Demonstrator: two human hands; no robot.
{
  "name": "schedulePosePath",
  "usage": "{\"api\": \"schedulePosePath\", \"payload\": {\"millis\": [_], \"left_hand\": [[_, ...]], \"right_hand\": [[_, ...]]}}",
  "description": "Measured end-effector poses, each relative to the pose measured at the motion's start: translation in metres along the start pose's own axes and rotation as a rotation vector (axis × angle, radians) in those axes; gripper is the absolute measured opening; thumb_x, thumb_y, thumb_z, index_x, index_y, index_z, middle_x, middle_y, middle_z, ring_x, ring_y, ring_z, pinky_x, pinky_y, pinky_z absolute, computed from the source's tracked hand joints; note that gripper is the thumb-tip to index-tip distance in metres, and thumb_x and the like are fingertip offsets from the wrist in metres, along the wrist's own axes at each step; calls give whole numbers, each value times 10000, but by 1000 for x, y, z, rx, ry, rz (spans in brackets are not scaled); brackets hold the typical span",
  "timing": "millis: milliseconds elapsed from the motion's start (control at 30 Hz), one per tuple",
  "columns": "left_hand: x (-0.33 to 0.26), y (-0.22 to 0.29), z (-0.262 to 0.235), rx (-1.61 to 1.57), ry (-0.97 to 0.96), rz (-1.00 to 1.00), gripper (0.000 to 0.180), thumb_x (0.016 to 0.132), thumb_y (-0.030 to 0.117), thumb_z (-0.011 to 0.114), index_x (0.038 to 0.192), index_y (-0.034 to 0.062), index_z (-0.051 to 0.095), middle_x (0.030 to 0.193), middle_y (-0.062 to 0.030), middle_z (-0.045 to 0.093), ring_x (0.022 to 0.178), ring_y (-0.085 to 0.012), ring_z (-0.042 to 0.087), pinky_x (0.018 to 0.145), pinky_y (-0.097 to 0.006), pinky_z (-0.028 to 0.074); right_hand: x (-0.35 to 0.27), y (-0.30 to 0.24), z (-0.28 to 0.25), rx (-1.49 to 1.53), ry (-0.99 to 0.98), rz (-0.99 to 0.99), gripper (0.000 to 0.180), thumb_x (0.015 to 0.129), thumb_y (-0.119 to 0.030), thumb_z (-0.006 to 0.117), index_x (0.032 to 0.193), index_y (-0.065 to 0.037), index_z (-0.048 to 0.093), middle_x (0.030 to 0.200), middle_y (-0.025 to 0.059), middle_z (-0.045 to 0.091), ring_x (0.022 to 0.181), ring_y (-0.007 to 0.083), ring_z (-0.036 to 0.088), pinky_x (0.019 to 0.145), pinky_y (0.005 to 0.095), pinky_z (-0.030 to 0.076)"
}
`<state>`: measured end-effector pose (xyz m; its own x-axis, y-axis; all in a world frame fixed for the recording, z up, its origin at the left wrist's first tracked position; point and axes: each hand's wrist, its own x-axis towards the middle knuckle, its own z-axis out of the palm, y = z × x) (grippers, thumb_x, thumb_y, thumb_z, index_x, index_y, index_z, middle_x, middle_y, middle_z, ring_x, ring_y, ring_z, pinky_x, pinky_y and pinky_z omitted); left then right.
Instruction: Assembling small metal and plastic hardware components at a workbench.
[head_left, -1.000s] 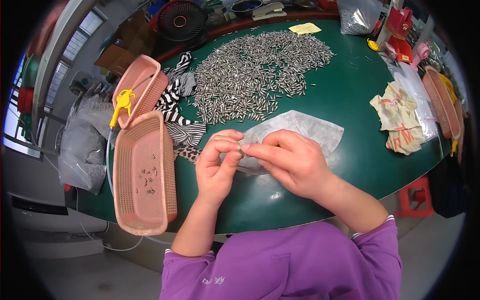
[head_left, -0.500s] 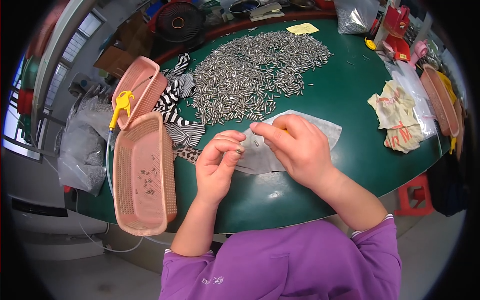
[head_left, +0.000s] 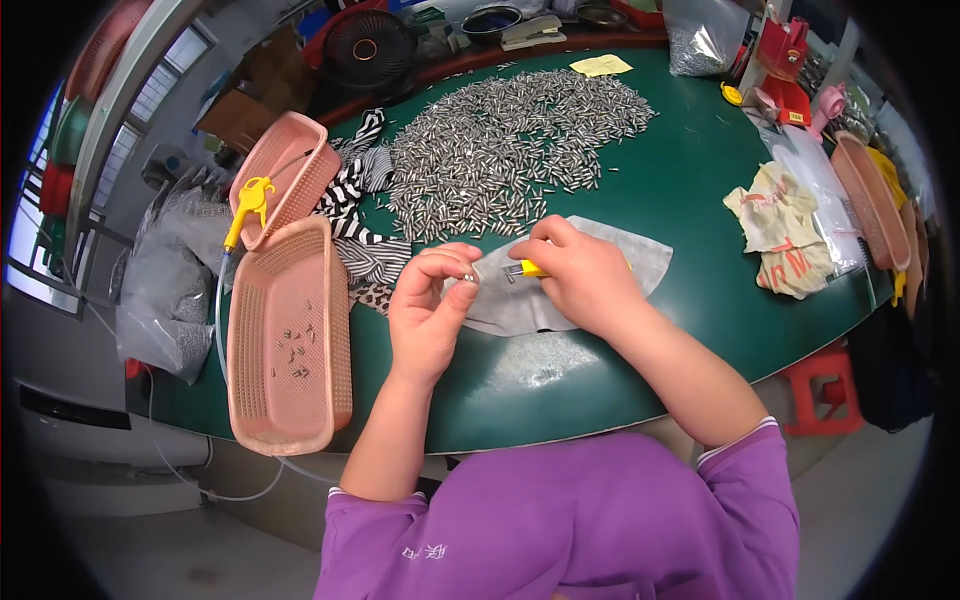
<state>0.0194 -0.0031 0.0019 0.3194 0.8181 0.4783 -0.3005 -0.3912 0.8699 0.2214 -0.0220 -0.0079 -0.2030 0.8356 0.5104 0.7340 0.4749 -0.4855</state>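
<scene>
My left hand (head_left: 422, 325) is closed, pinching a small shiny metal pin (head_left: 469, 278) between thumb and fingertips. My right hand (head_left: 588, 280) wraps round a yellow utility knife (head_left: 532, 268), whose metal end points toward the left hand, a short gap away. Both hands are over a grey cloth (head_left: 645, 258) on the green table (head_left: 690, 190). Beyond them spreads a large heap of small metal pins (head_left: 500, 150). To the left, a pink plastic basket (head_left: 290, 405) has several pins on its floor.
A second pink basket (head_left: 275, 165) with a yellow air blow gun (head_left: 250, 205) stands behind the first. Striped fabric (head_left: 365, 240) lies beside them. Bags of metal parts (head_left: 170, 320) sit at the far left. On the right are a crumpled cream bag (head_left: 780, 225) and another pink basket (head_left: 870, 200).
My right hand has drawn back to the right and slightly down, away from the left fingertips, so the yellow knife now shows. The left hand keeps its pinch.
</scene>
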Motion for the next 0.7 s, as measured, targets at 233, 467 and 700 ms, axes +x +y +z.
{"api": "schedulePosePath", "payload": {"millis": [233,467,700], "left_hand": [[-9,33,0,378,182,186,104,866,19,644,939,20,571,1019,-108,610,1017,-220,571,924,-348,436],[-40,123,-68,1409,568,94,112,829,9,641,930,15,593,978,-108,615,975,-263,580,892,-365,445],[-55,112,-94,1453,578,84,254,825,19,645,1075,21,602,1050,-106,602,1027,-276,563,921,-359,433]], "right_hand": [[-3,4,21,-77,-160,-76,274,704,-75,687,967,-146,662,943,32,585,819,241,641,673,374,523],[-5,6,17,-111,-118,-80,192,717,-110,698,902,-128,648,907,41,569,780,255,630,649,381,514],[-3,6,20,-121,-144,-110,197,754,-96,675,940,-110,610,936,54,565,793,280,628,659,398,515]]}}
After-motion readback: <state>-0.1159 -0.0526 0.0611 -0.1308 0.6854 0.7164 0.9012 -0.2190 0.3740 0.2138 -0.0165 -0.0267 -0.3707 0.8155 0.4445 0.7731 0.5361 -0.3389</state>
